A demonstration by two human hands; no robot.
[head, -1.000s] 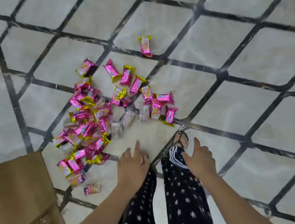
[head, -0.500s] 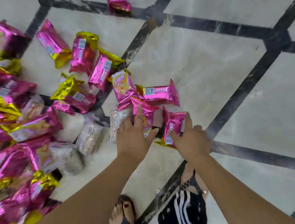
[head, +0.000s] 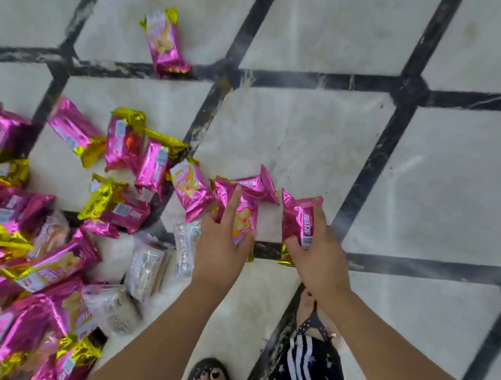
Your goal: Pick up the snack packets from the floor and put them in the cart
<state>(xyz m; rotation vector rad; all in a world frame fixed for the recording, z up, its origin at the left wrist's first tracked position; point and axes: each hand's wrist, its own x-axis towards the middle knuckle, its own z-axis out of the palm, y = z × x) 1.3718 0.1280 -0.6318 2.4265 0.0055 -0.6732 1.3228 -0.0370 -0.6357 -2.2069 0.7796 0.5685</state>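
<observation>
Left hand (head: 220, 247) clasps shiny pink foil snack packet (head: 245, 219); right hand (head: 318, 261) grips second pink packet (head: 296, 217); both lie lengthwise along fingers (head: 232, 206)

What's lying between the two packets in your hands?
Head view: mostly bare floor between left packet and right packet; another packet's corner pokes in behind.

A moment ago they only touched; now the left hand (head: 220, 247) has gripped a pink packet (head: 244, 216) and the right hand (head: 319, 255) a second packet (head: 296, 220)
</observation>
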